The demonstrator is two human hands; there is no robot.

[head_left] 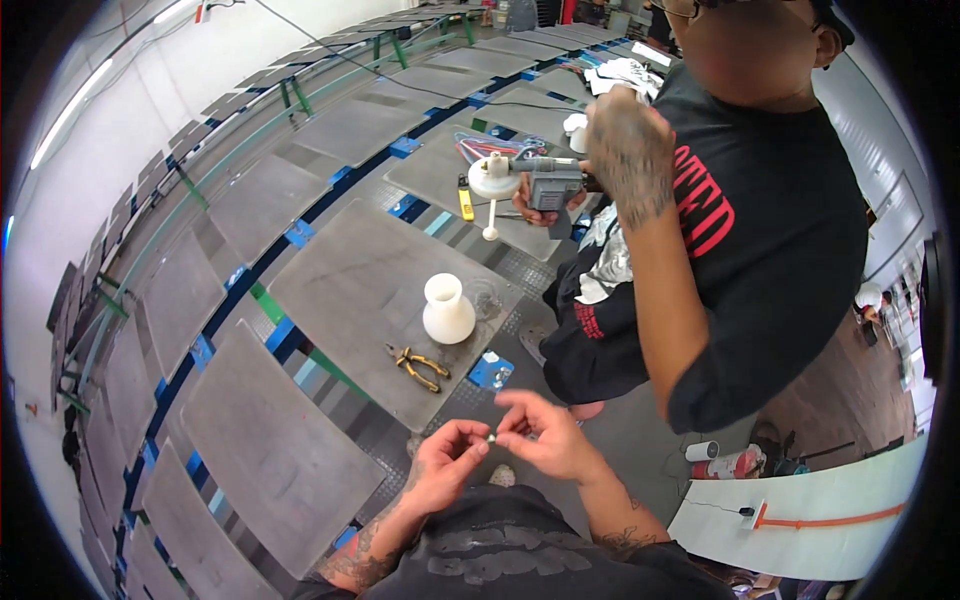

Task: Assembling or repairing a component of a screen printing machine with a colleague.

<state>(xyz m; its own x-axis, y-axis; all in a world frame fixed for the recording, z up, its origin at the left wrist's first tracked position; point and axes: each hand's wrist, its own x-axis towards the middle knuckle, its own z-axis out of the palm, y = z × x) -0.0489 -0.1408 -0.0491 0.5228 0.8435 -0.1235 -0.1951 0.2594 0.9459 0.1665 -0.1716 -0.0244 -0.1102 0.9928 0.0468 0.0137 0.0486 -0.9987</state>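
Note:
In front of my body, my left hand (447,464) and my right hand (546,437) meet at the fingertips. Both pinch a small pale green-white piece (491,438), too small to name. My right index finger is raised. Just beyond my hands, pliers with yellow-and-black handles (420,368) lie at the near corner of a grey panel (350,270). A white, narrow-necked plastic vessel (448,312) stands farther back on that panel. Near my right hand, a few small bits rest on a blue bracket (491,371).
At the right, close by, a person in a dark shirt (770,240) holds a grey tool (556,188) with a white round part. A yellow cutter (465,197) and coloured wires (485,145) lie on another panel. Rows of panels on a blue frame (320,190) stretch away leftward.

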